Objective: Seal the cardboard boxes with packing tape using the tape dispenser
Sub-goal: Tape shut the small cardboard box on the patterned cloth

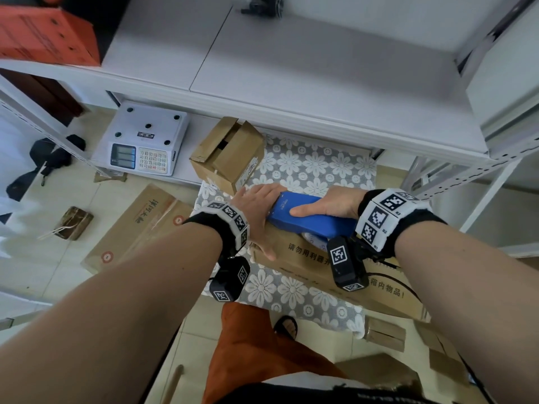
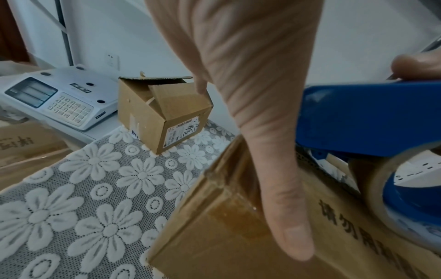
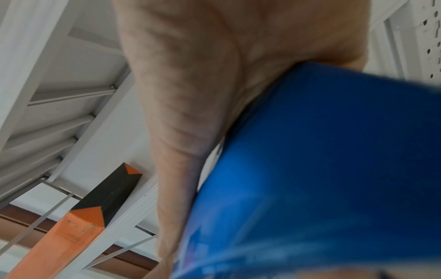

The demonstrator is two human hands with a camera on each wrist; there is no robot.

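the right hand (image 1: 335,204) grips the blue tape dispenser (image 1: 309,218) atop the printed cardboard box (image 1: 320,266) on the floral cloth (image 1: 309,167), while the left hand (image 1: 256,212) lies flat, fingers straight, pressing the box's end.

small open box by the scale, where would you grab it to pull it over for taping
Take the small open box from above, palm over its top, thumb and fingers on its two long side walls just below the rim. Its flaps stand loose and half folded, so they would likely bend; the walls look stiffer. The scale crowds its left.
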